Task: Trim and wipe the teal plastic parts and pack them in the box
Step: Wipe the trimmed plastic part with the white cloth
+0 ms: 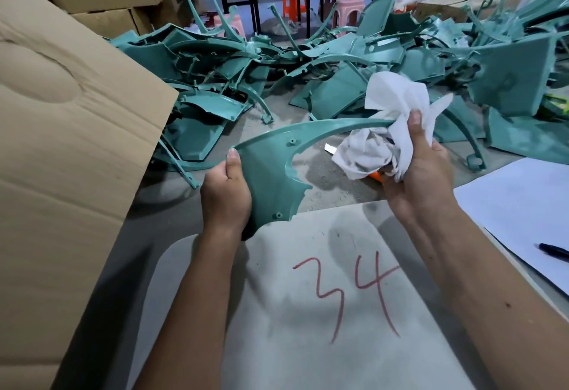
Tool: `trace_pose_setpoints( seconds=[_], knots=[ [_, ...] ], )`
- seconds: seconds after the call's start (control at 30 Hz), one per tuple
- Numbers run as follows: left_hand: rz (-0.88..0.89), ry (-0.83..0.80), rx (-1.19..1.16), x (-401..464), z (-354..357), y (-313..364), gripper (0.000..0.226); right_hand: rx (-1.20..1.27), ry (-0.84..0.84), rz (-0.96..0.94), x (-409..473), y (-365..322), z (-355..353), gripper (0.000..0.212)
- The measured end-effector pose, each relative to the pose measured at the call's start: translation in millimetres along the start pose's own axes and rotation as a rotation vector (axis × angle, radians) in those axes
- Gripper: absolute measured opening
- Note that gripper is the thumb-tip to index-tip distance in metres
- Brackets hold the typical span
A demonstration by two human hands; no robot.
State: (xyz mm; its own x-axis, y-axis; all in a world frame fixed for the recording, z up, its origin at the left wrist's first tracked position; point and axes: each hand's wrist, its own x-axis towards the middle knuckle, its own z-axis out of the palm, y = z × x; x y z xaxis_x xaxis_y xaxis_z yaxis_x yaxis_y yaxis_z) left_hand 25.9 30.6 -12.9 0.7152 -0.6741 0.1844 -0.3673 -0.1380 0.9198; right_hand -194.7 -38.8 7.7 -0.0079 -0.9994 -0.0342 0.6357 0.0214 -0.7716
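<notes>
Floor behind; hands grip part (271, 155), cloth (385, 124).

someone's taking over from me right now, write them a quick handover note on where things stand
Left hand: grips the wide end of a curved teal plastic part.
Right hand: holds a crumpled white cloth around the part's thin arm, with something orange under the cloth.
Big pile of teal plastic parts lies on the floor ahead; brown cardboard box flap on the left.
Done: this part is mid-wipe.
Left: finish wiping, pack it, work through the pile.
</notes>
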Motion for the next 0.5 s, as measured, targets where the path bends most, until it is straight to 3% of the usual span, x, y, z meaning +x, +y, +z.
trace_pose_setpoints(
  seconds=[0.2, 0.37, 0.5],
  knots=[
    [-0.025, 0.087, 0.023, -15.5, 13.2, 8.8, 0.053, -0.037, -0.022, -0.093, -3.0, 3.4, 5.9, 0.024],
    [-0.025, 0.044, 0.028, -20.6, 23.6, 8.6, 0.055, 0.065, 0.008, -0.088, -2.2, 3.5, 6.0, 0.022],
    [-0.215, 0.024, -0.176, -10.6, 11.5, 9.1, 0.053, 0.005, -0.086, -0.01, -2.8, 4.8, 5.6, 0.025]
  ],
)
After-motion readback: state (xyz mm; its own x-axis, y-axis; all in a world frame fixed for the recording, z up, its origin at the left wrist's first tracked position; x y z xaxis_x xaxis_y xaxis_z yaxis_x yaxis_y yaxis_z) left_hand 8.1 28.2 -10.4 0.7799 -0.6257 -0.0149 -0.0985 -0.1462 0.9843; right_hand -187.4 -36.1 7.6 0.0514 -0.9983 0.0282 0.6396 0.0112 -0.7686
